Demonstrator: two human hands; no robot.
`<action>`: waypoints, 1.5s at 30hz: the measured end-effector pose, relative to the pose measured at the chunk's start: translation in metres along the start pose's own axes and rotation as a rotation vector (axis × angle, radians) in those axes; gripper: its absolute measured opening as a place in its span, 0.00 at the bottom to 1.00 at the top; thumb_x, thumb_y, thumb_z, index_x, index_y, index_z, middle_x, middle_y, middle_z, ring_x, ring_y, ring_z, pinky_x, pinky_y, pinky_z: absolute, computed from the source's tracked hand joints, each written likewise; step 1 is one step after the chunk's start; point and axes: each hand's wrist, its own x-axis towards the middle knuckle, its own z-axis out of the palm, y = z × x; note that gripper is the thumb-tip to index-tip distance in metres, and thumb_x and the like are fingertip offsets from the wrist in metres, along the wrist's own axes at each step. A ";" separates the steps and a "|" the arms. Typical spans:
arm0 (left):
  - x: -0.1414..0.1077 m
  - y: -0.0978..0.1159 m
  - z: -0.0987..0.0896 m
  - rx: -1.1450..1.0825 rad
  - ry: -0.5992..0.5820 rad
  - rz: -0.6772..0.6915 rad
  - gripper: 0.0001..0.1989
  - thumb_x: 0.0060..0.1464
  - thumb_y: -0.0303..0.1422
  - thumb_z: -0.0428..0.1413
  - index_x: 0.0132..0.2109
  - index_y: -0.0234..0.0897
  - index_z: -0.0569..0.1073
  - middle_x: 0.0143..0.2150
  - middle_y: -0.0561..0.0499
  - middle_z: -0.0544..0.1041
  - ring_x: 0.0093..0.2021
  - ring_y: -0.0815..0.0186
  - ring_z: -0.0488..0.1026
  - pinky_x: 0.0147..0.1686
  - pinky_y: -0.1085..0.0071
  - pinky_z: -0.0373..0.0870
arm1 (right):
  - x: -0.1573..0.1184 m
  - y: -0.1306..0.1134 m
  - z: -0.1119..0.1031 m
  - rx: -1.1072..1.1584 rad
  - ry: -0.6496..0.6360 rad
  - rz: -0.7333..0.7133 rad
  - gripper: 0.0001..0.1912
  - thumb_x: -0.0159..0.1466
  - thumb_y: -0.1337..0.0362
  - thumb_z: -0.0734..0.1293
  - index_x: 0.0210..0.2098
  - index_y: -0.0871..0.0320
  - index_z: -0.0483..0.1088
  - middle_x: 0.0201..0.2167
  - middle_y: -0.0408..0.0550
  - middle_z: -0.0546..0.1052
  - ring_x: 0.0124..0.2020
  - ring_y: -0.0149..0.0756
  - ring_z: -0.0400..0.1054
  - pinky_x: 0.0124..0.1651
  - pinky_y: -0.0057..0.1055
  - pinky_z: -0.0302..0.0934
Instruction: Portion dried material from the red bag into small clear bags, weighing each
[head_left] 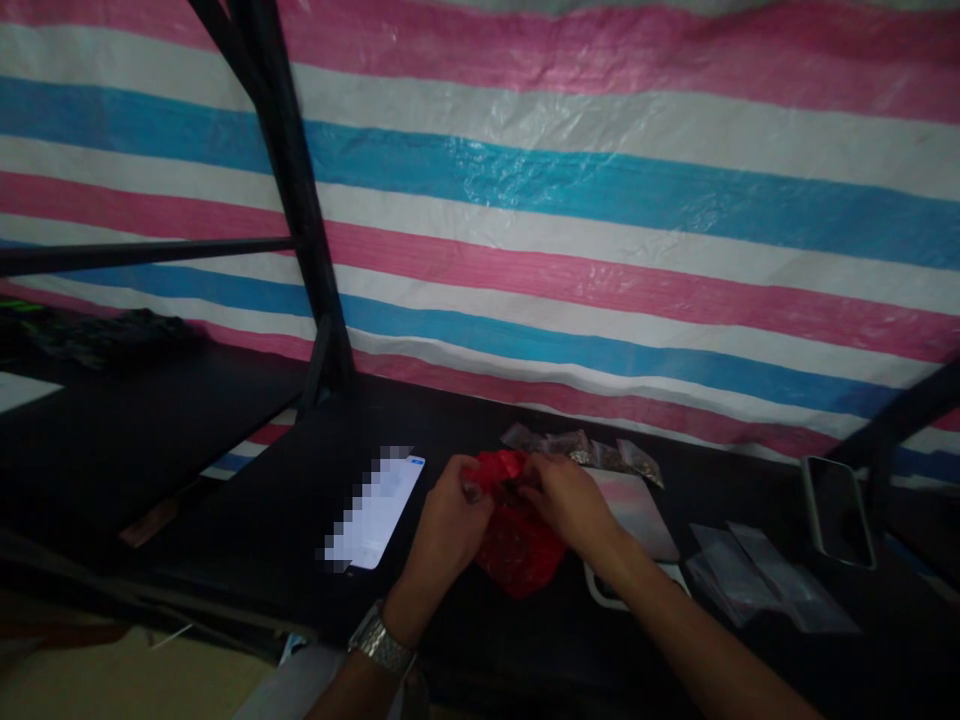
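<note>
A crumpled red plastic bag (521, 555) lies on the black tabletop between my hands, its mouth pulled apart. My left hand (454, 512) grips the bag's left edge with curled fingers, a metal watch (382, 640) on that wrist. On the other side, my right hand (568, 498) has its fingers bent and closed at the bag's rim. Something dark shows in the opening, too dim to make out. Just behind my right hand sit several small clear bags (637, 460) with brownish bits inside. Beside that hand is a flat, pale pinkish panel (637, 510) above a white-rimmed object (600, 590).
A phone with a lit screen (382, 515) lies left of my hands. To the right are several flat clear plastic bags (772, 580) and a dark-screened phone (838, 512). Black metal posts (289, 190) stand before a striped plastic sheet (600, 230). A gap parts the left tabletop (150, 430).
</note>
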 end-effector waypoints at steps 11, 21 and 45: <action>-0.004 0.008 0.014 -0.094 0.039 -0.164 0.17 0.50 0.22 0.58 0.49 0.35 0.73 0.36 0.51 0.79 0.35 0.62 0.79 0.33 0.71 0.71 | -0.004 0.010 0.016 0.316 -0.147 -0.026 0.05 0.60 0.70 0.74 0.35 0.55 0.79 0.34 0.44 0.84 0.36 0.38 0.76 0.38 0.30 0.61; -0.002 0.012 0.009 -0.099 0.006 0.000 0.24 0.49 0.21 0.60 0.54 0.39 0.70 0.34 0.55 0.78 0.36 0.63 0.78 0.38 0.70 0.72 | -0.003 0.021 -0.013 0.765 -0.104 0.036 0.17 0.64 0.46 0.70 0.37 0.55 0.75 0.37 0.47 0.84 0.39 0.40 0.79 0.43 0.34 0.71; -0.008 0.021 0.007 -0.204 -0.027 0.258 0.30 0.54 0.27 0.59 0.62 0.42 0.61 0.38 0.57 0.74 0.37 0.68 0.76 0.42 0.71 0.73 | -0.020 -0.003 -0.010 0.213 0.096 -0.098 0.06 0.69 0.65 0.68 0.35 0.54 0.77 0.38 0.48 0.83 0.43 0.44 0.76 0.49 0.37 0.64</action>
